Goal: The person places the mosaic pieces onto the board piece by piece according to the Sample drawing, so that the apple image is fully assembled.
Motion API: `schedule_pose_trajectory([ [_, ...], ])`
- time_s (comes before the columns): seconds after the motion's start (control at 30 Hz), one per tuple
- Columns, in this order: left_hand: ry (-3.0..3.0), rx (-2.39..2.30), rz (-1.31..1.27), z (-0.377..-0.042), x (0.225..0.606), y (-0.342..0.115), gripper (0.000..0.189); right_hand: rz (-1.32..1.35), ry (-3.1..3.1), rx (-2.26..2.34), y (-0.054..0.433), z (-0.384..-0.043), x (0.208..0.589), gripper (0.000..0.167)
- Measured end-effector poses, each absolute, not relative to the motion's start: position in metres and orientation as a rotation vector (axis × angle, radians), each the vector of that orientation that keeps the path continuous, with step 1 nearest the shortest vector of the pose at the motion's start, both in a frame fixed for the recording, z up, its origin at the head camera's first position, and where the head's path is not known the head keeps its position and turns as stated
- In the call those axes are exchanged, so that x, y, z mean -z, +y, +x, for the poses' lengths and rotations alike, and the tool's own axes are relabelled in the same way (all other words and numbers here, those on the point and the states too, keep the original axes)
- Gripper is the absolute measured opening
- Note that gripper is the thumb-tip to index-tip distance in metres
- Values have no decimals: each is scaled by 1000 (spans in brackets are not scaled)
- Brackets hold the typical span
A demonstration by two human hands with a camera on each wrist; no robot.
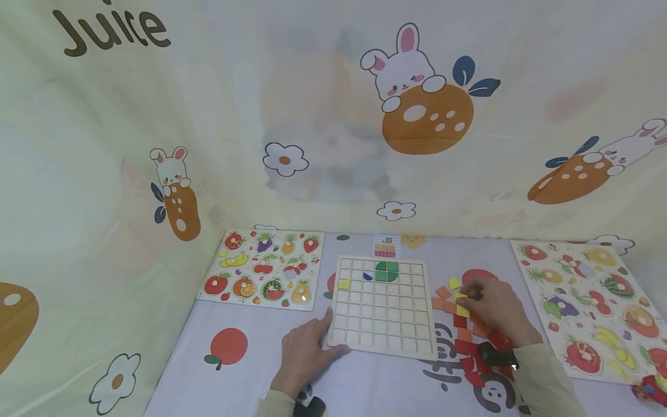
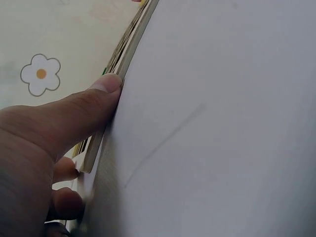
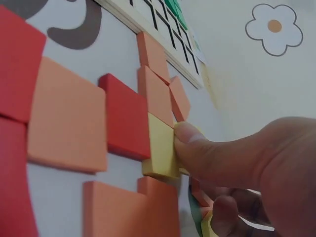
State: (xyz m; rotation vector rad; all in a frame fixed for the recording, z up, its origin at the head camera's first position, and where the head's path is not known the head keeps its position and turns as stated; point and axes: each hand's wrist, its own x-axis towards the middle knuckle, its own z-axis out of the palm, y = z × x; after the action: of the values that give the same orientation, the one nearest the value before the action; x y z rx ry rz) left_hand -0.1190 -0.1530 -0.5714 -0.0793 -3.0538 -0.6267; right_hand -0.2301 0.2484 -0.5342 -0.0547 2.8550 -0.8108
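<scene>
A pale wooden grid board [image 1: 383, 313] lies on the table, with green tiles [image 1: 387, 271], a small dark blue piece [image 1: 367, 277] and one yellow tile [image 1: 344, 284] on it. My left hand [image 1: 306, 350] rests at its near left corner, the thumb along the near edge and the index finger at the left side. To the right of the board, my right hand [image 1: 492, 304] pinches a yellow tile [image 1: 460, 296] among loose tiles. In the right wrist view the thumb overlaps the edge of another yellow tile [image 3: 162, 148], beside orange tiles [image 3: 69, 118] and a red tile [image 3: 127, 118].
Fruit picture boards lie on either side, one on the left [image 1: 260, 269] and one on the right [image 1: 589, 313]. A small pattern card [image 1: 387, 246] sits behind the grid board. A printed cloth [image 1: 333, 116] hangs at the back. A colourful item [image 1: 651, 389] lies at the right edge.
</scene>
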Motion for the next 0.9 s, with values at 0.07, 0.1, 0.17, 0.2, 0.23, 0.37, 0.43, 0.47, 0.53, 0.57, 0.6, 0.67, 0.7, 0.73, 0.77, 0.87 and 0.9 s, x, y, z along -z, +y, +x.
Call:
schedule_pose_trajectory([
  [0.07, -3050, 626, -78, -119, 572, -153, 90, -67, 2848, 815, 248, -230, 535, 46],
  [0.1, -3052, 628, -73, -119, 572, -153, 90, -74, 2846, 813, 247, -230, 535, 47],
  [0.17, -3054, 627, -68, -119, 572, -153, 90, -88, 2843, 807, 247, -231, 535, 48],
  [0.2, -3055, 627, -67, -119, 572, -153, 90, -92, 2845, 802, 248, -231, 536, 48],
  [0.23, -3054, 627, -68, -119, 572, -153, 90, -99, 2851, 797, 248, -231, 536, 45],
  [0.37, -3052, 632, -72, -119, 571, -152, 90, -134, 2868, 808, 248, -232, 538, 32],
  [0.43, -3050, 634, -77, -119, 571, -152, 90, -155, 2876, 818, 248, -232, 538, 29],
  [0.47, -3049, 635, -79, -119, 570, -152, 90, -163, 2878, 823, 248, -232, 539, 31],
  [0.53, -3045, 638, -82, -119, 569, -153, 90, -172, 2880, 823, 248, -231, 539, 36],
  [0.57, -3045, 641, -81, -119, 569, -153, 89, -171, 2879, 819, 248, -231, 538, 39],
  [0.6, -3043, 643, -80, -119, 569, -153, 89, -170, 2879, 811, 248, -231, 538, 42],
  [0.67, -3041, 647, -78, -119, 569, -153, 89, -155, 2867, 801, 248, -232, 536, 45],
  [0.7, -3042, 648, -75, -119, 569, -153, 89, -141, 2854, 801, 248, -232, 535, 46],
  [0.73, -3044, 650, -73, -119, 569, -153, 90, -123, 2838, 801, 248, -233, 535, 47],
  [0.77, -3049, 655, -68, -119, 570, -153, 90, -111, 2825, 800, 249, -233, 535, 47],
  [0.87, -3053, 657, -61, -119, 571, -153, 90, -82, 2789, 811, 250, -234, 535, 46],
  [0.9, -3056, 658, -58, -120, 571, -153, 91, -75, 2781, 817, 251, -234, 536, 45],
])
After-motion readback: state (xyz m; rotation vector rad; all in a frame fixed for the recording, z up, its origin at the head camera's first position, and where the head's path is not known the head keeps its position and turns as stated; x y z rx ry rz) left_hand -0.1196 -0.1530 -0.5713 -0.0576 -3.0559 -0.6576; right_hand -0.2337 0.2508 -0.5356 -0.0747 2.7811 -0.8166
